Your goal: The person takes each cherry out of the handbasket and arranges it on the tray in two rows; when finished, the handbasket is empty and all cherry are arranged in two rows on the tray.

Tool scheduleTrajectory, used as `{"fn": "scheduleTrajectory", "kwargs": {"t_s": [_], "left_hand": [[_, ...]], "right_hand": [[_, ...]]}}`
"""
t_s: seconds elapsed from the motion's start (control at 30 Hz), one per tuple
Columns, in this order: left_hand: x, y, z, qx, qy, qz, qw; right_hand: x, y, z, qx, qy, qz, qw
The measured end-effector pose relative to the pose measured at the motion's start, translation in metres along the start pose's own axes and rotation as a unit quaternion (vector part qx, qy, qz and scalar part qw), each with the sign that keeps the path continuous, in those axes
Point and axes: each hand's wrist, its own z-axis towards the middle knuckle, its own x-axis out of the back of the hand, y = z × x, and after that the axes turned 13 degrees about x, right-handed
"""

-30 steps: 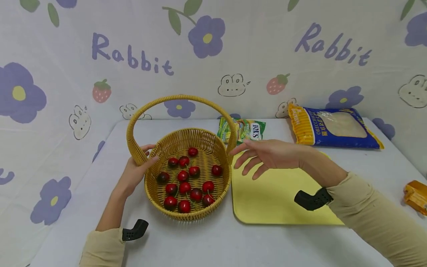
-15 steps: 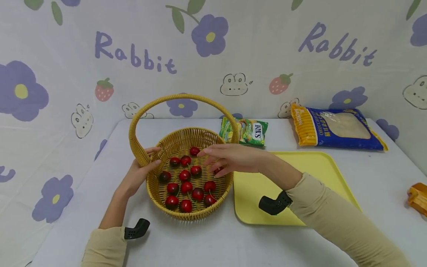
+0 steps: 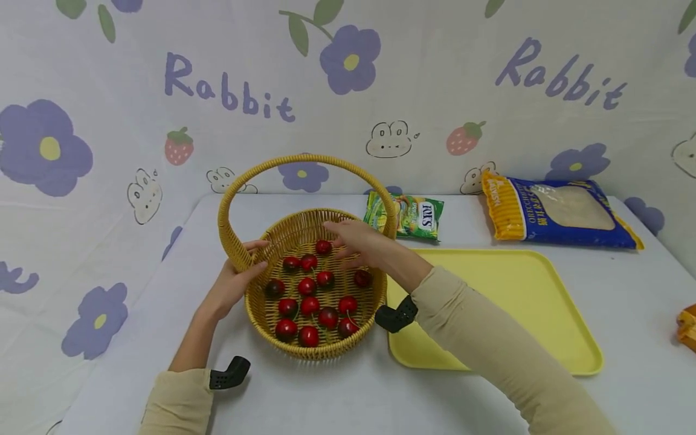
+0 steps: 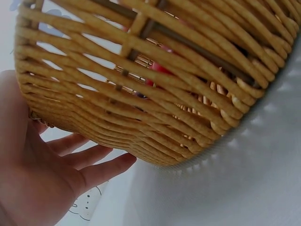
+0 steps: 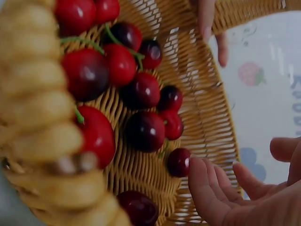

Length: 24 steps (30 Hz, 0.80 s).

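A round wicker basket with a tall arched handle holds several dark red cherries, some with green stems. My left hand grips the basket's left side at the foot of the handle, thumb over the rim; in the left wrist view its fingers spread along the outer weave. My right hand reaches in over the right rim, under the handle, with relaxed fingers and nothing held. In the right wrist view its fingertips are right at a small cherry near the basket's far side.
A yellow tray lies right of the basket, partly beneath my right forearm. Behind stand a green snack packet and a blue and yellow pasta bag. An orange item sits at the right edge. A printed cloth hangs behind.
My right hand has moved left from above the tray's edge, over the rim and into the basket. The left hand keeps its grip on the basket. The view has shifted slightly.
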Motion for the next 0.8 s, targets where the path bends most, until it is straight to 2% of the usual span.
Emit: {"fn": "scheduleTrajectory", "kwargs": {"t_s": [0.17, 0.43, 0.53, 0.8], "left_hand": [[-0.001, 0.0, 0.0, -0.005, 0.002, 0.005, 1.0], [-0.001, -0.001, 0.0, -0.002, 0.005, 0.012, 0.9999], [-0.001, -0.001, 0.0, 0.006, 0.004, 0.017, 0.9998], [-0.001, -0.001, -0.001, 0.009, 0.005, 0.023, 0.9997]], "right_hand": [[-0.003, 0.0, 0.005, -0.008, 0.019, 0.003, 0.9998], [-0.017, -0.013, 0.009, -0.028, 0.047, -0.063, 0.9965], [-0.02, -0.016, 0.014, -0.04, 0.054, -0.054, 0.9963], [-0.019, -0.009, 0.019, -0.08, 0.083, 0.045, 0.9924]]}}
